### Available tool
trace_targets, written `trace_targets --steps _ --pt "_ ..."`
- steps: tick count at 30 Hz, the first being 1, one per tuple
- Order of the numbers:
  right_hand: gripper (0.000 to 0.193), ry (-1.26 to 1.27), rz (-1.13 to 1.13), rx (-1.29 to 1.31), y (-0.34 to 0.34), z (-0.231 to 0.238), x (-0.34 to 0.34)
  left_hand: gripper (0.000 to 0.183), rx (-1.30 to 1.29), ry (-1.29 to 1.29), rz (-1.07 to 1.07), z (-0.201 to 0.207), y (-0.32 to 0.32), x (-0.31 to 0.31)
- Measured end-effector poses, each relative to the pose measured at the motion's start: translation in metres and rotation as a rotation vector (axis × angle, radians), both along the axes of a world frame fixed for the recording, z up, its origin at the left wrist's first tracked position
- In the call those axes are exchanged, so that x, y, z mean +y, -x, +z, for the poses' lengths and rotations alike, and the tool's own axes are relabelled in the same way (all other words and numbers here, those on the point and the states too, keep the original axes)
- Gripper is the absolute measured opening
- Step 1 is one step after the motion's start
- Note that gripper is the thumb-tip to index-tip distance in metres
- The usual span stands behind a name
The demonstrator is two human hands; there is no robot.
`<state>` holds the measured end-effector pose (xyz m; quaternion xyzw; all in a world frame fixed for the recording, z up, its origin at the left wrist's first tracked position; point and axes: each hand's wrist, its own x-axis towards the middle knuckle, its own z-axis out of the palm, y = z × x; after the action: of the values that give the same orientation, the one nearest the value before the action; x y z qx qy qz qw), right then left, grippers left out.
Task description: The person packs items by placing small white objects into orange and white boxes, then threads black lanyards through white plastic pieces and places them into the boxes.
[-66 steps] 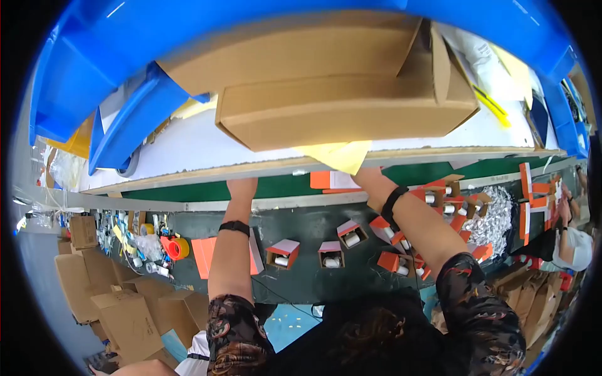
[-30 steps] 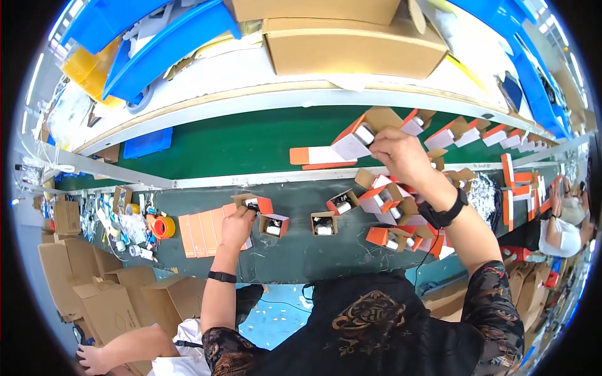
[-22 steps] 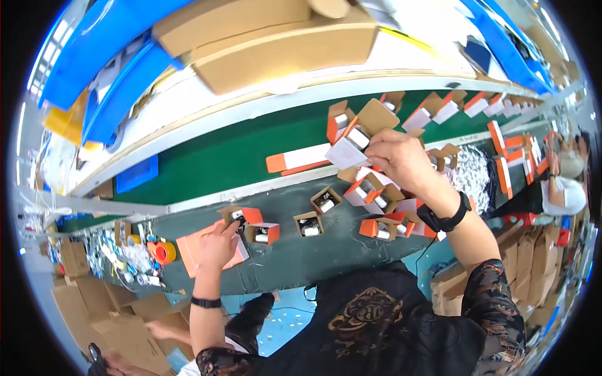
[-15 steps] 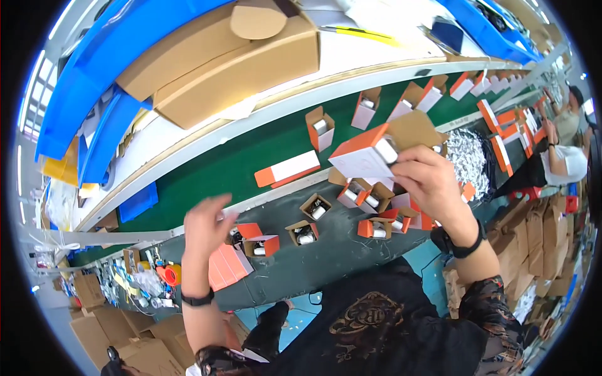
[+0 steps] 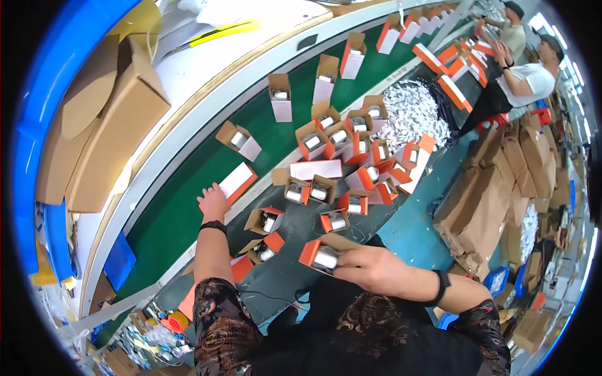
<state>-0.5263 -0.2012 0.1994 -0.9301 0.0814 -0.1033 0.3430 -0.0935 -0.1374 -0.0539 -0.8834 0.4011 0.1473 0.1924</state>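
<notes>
My right hand (image 5: 371,271) grips an open orange-and-brown carton (image 5: 310,252) close to my body. A white cylindrical item (image 5: 325,258) shows inside it, and my fingertips are at the carton's right side. Over at the left, my left hand (image 5: 213,202) reaches onto the green belt, fingers apart, at the near end of a closed white-and-orange box (image 5: 239,180) lying flat. Whether the thumb presses on that box is hard to see. Two open cartons with white and black contents, one of them here (image 5: 264,220), stand on the dark table between my hands.
Several open cartons (image 5: 338,136) crowd the table, beside a heap of small silvery packets (image 5: 411,113). More cartons (image 5: 280,95) stand along the green belt (image 5: 169,222). A yellow-handled tool (image 5: 222,32) lies on the shelf. Two people work at the far right.
My view has turned to the right. My right hand has brought its carton down and back toward my body. My left hand has reached forward to the flat box on the belt.
</notes>
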Motion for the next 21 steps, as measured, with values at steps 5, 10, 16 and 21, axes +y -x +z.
trace_targets --steps 5,10,16,21 --pt "0.011 0.207 0.054 0.083 -0.021 -0.098 0.008 0.046 0.001 -0.013 0.065 0.002 -0.005 0.004" --pt "0.009 0.241 -0.019 0.217 -0.031 -0.139 0.002 0.044 -0.044 -0.033 -0.053 0.093 0.016 -0.019" --pt "0.016 0.282 0.013 0.344 -0.029 -0.13 0.002 0.036 -0.03 -0.085 -0.21 0.169 0.057 -0.015" --pt "0.022 0.238 0.005 0.211 -0.025 -0.12 0.007 0.033 0.14 -0.117 -0.029 0.181 0.071 -0.034"
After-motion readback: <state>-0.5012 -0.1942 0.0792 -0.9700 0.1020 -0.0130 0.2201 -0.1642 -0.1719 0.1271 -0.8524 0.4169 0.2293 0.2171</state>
